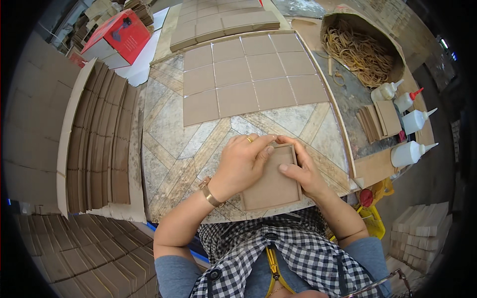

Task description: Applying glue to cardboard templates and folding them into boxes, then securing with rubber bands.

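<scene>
Close to the table's near edge lies a shallow brown tray (271,192) of thin board, with low raised rims. My left hand (242,161) reaches over its upper left part, thumb and fingers pinched at the far rim. My right hand (305,173) wraps the far right corner and side, its thumb over the rim on the inside. Both hands meet at that far corner, and what lies beneath the left palm is hidden. Beyond them, flat brown boards (233,73) lie in a grid of rows, with pale lines along the seams.
Brown board stacks stand left (97,144) and at the far end (233,25). At right are a box of rubber bands (360,52), several glue bottles (407,154) and small brown boards (380,121). A red box (119,37) sits far left. A wooden strip (330,94) edges the worktop.
</scene>
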`<state>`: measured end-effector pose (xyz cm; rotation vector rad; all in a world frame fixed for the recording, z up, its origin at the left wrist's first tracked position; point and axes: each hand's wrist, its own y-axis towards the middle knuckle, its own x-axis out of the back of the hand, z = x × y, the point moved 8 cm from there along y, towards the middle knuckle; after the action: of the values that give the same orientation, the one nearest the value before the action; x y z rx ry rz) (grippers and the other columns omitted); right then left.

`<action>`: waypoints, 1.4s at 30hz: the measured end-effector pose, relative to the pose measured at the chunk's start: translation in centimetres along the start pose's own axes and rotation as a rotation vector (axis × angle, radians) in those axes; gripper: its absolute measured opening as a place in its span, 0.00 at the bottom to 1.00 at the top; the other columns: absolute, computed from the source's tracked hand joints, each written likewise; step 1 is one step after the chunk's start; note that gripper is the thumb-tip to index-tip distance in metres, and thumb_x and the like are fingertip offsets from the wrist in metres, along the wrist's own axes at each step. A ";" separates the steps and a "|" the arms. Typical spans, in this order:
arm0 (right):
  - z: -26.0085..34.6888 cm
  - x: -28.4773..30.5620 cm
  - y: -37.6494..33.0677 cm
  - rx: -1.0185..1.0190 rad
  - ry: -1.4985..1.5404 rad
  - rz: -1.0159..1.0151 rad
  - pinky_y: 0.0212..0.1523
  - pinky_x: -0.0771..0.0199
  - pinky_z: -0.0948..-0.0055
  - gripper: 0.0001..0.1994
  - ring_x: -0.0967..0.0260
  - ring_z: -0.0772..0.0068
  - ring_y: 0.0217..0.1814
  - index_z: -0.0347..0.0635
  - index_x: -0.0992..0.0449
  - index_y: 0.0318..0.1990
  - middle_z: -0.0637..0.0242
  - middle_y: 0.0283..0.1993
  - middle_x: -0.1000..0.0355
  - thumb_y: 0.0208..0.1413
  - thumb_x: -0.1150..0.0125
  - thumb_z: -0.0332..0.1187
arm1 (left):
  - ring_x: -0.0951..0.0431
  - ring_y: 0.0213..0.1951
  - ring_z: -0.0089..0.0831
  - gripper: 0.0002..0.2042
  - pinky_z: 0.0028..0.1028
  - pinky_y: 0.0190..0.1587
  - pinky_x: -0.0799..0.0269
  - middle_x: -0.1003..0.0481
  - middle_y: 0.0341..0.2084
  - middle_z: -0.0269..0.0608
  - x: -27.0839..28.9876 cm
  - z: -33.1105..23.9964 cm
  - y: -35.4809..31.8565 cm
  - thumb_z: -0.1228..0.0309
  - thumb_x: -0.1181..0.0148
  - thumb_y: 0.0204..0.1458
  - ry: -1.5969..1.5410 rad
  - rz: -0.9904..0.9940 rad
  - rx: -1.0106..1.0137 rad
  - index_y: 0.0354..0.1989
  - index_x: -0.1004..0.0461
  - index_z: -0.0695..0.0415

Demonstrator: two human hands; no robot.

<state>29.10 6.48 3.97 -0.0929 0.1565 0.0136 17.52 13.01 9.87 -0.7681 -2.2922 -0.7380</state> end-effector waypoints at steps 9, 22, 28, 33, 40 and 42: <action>-0.4 2.9 -4.0 0.213 -0.650 0.232 0.69 0.53 0.59 0.56 0.53 0.53 0.71 0.37 0.58 0.70 0.48 0.71 0.53 0.39 0.25 0.49 | 0.29 0.54 0.40 0.26 0.37 0.58 0.39 0.31 0.54 0.50 2.0 4.2 -5.8 0.57 0.53 0.60 -0.376 -0.108 -0.063 0.63 0.42 0.57; -2.2 4.5 3.0 -0.408 -0.091 -0.180 0.06 0.46 0.78 0.25 0.44 0.77 0.05 0.38 0.30 0.43 0.65 0.12 0.35 0.64 0.61 0.54 | 0.23 0.15 0.33 0.24 0.23 0.14 0.28 0.24 0.25 0.49 -5.6 5.6 -11.1 0.54 0.66 0.64 -1.153 0.280 1.126 0.60 0.47 0.59; -4.6 5.7 2.5 -0.468 -0.091 -0.190 0.12 0.40 0.80 0.22 0.38 0.79 0.12 0.38 0.29 0.44 0.66 0.18 0.31 0.65 0.58 0.50 | 0.29 0.15 0.31 0.13 0.25 0.18 0.34 0.27 0.21 0.40 2.5 5.0 -9.8 0.72 0.51 0.60 -0.191 -0.092 0.670 0.52 0.34 0.60; -1.8 5.9 2.8 -0.046 -0.170 -0.206 0.30 0.34 0.82 0.20 0.35 0.83 0.30 0.37 0.28 0.49 0.69 0.29 0.30 0.64 0.52 0.46 | 0.25 0.29 0.41 0.12 0.34 0.32 0.28 0.27 0.22 0.43 3.7 -4.8 -2.1 0.78 0.44 0.43 0.193 0.157 -0.296 0.39 0.23 0.61; -3.7 6.1 0.9 -0.065 -0.345 -0.140 0.42 0.33 0.78 0.22 0.34 0.77 0.43 0.36 0.30 0.53 0.64 0.46 0.30 0.64 0.52 0.46 | 0.21 0.41 0.44 0.09 0.37 0.41 0.25 0.24 0.39 0.53 -9.2 0.0 -1.2 0.76 0.45 0.47 0.392 1.310 0.049 0.37 0.25 0.62; -3.2 5.8 1.1 0.092 -0.491 -0.073 0.45 0.33 0.75 0.24 0.33 0.72 0.48 0.36 0.33 0.57 0.60 0.53 0.33 0.64 0.52 0.47 | 0.20 0.40 0.44 0.11 0.36 0.40 0.23 0.23 0.39 0.52 -10.6 1.5 -1.0 0.76 0.41 0.44 0.329 1.186 0.085 0.37 0.22 0.63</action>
<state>34.26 7.34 -0.19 -0.0012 -0.3370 -0.0436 23.18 9.79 1.38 -1.5697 -1.2054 -0.1637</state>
